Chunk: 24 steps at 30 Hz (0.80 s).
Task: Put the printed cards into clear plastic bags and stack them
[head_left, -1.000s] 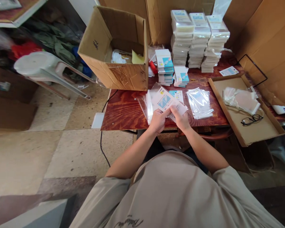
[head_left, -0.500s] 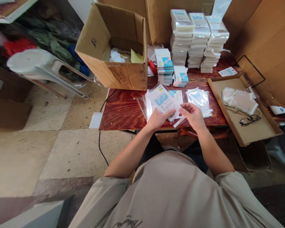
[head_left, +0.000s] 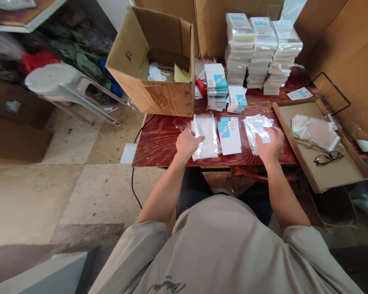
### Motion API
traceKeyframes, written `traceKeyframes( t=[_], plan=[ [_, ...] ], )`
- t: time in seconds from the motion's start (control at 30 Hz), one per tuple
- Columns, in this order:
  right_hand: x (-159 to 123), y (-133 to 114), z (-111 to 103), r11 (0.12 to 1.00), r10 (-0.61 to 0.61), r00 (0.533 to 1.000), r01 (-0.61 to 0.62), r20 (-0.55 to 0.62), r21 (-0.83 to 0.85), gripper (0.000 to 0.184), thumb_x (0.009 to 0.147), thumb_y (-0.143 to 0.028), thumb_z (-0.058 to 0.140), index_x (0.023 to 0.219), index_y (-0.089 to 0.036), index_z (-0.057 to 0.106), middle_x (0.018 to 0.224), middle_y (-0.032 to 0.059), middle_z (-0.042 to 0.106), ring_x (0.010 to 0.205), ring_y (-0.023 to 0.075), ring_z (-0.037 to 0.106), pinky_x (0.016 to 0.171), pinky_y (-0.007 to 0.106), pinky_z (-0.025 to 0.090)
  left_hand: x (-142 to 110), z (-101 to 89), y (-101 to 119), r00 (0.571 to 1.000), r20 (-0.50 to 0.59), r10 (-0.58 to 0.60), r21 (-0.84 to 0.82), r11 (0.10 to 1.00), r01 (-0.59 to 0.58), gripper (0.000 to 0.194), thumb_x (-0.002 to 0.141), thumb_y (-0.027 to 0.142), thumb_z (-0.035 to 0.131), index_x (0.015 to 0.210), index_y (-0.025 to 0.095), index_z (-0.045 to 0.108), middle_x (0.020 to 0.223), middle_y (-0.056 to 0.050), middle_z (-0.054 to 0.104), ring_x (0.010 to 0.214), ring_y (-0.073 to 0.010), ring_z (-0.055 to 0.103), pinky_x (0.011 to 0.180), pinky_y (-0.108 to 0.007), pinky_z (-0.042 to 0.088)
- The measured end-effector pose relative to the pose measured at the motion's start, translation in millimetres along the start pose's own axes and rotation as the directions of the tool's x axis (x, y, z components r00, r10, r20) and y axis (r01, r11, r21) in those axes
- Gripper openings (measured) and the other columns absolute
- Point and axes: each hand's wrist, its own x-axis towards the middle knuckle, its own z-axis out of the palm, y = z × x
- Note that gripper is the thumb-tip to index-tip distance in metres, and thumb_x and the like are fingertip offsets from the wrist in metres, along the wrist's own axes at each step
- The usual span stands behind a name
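Note:
My left hand (head_left: pixel 187 143) rests at the left edge of a stack of clear plastic bags (head_left: pixel 206 141), thumb stretched over the top bag and apart from the fingers. Beside that stack, printed blue-and-white cards (head_left: pixel 231 141) lie fanned on the table. My right hand (head_left: pixel 270 143), a little blurred, is over the right part of a pile of bagged cards (head_left: pixel 254 124). Its thumb and fingers are spread, touching or just above the pile; nothing is visibly gripped.
Behind stand stacks of cards (head_left: pixel 216 83) and tall stacks of bagged cards (head_left: pixel 241 49). A carton (head_left: pixel 162 96) is at the back left. To the right, a shallow cardboard tray (head_left: pixel 320 175) holds clear bags and glasses (head_left: pixel 328 158). A stool (head_left: pixel 49 79) stands left.
The bagged card held by my left hand is gone from it. My left hand has moved left to the clear bags, and my right hand has moved right over the bagged pile.

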Motion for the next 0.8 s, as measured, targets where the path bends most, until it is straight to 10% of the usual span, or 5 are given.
traceKeyframes(
  t=[0.07,0.13,0.3,0.57,0.8],
  plan=[
    [-2,-27,-2,0.937,-0.343,0.904,0.313,0.256,0.152,0.032,0.097,-0.036,0.074,0.122,-0.016,0.075,0.127,0.0172,0.074,0.123,0.0328,0.065,0.110,0.050,0.050,4,-4.6,0,0.999,0.030,0.014,0.028,1.000,-0.015,0.032,0.086,0.046,0.081,0.100,0.019,0.071,0.112,-0.018,0.078,0.111,-0.0383,0.073,0.095,-0.045,0.053],
    [-2,-53,-5,0.841,-0.536,0.697,0.492,0.476,0.225,0.032,0.096,-0.038,0.079,0.120,-0.016,0.077,0.129,0.0155,0.076,0.125,0.0335,0.064,0.110,0.049,0.049,7,-9.6,1,0.998,0.050,0.030,0.064,0.997,-0.033,0.025,0.089,0.043,0.078,0.093,0.019,0.072,0.108,-0.017,0.079,0.106,-0.0368,0.073,0.091,-0.044,0.053],
    [0,-84,-11,0.765,-0.492,0.457,0.634,0.741,0.117,0.019,0.108,-0.021,0.060,0.108,-0.011,0.075,0.113,0.0155,0.077,0.108,0.0286,0.068,0.096,0.041,0.052,2,-21.0,2,0.993,0.056,0.102,0.167,0.980,-0.110,0.028,0.098,0.040,0.064,0.092,0.016,0.077,0.104,-0.023,0.078,0.104,-0.0416,0.074,0.090,-0.048,0.054],
    [-10,-86,-20,0.721,-0.460,0.441,0.692,0.771,0.034,0.027,0.104,-0.005,0.047,0.117,-0.006,0.069,0.111,0.0193,0.075,0.104,0.0284,0.068,0.080,0.035,0.047,-8,-20.0,0,0.951,-0.207,0.229,-0.161,0.951,-0.264,0.030,0.102,0.033,0.059,0.084,0.016,0.077,0.091,-0.017,0.079,0.092,-0.0350,0.078,0.087,-0.046,0.058],
    [-16,-80,-19,0.745,-0.506,0.536,0.667,0.676,0.029,0.028,0.105,-0.006,0.047,0.101,-0.010,0.074,0.096,0.0142,0.076,0.089,0.0238,0.065,0.071,0.034,0.038,-2,4.6,8,0.996,-0.051,0.067,-0.908,0.413,-0.074,0.025,0.092,0.030,0.080,0.086,0.017,0.060,0.083,-0.008,0.077,0.078,-0.0217,0.079,0.078,-0.036,0.066]
  ],
)
